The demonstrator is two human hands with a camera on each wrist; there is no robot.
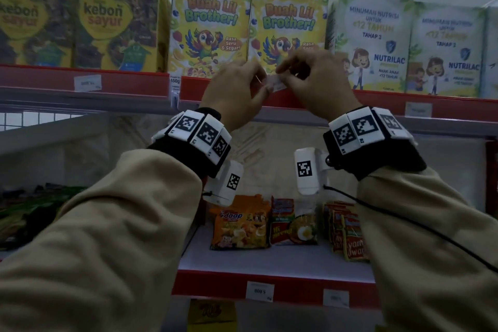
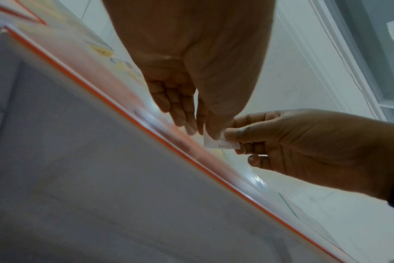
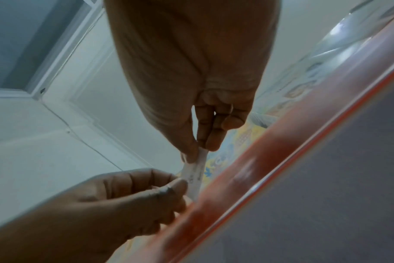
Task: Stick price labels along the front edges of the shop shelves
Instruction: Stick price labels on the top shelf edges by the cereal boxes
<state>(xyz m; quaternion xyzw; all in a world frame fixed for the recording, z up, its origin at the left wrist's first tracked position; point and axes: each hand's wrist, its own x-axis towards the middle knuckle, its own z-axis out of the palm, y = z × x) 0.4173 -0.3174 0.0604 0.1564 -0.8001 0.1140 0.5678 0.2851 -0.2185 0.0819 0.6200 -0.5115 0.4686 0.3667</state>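
A small white price label [image 1: 275,84] is held just in front of the upper shelf's red front edge [image 1: 129,83], below the parrot cereal boxes. My left hand [image 1: 262,81] pinches its left end and my right hand [image 1: 289,73] pinches its right end. In the left wrist view the left hand [image 2: 205,130] and the right hand [image 2: 232,137] both grip the label [image 2: 220,144] close to the red edge [image 2: 128,99]. The right wrist view shows the label [image 3: 195,171] stretched between the right hand [image 3: 198,151] and the left hand [image 3: 180,185], beside the red edge [image 3: 259,178].
Two white labels [image 1: 87,83] [image 1: 418,109] sit on the same upper edge, and two more [image 1: 260,291] [image 1: 336,298] on the lower shelf edge. Cereal and milk boxes [image 1: 208,27] fill the upper shelf. Noodle packets [image 1: 239,224] lie on the lower shelf.
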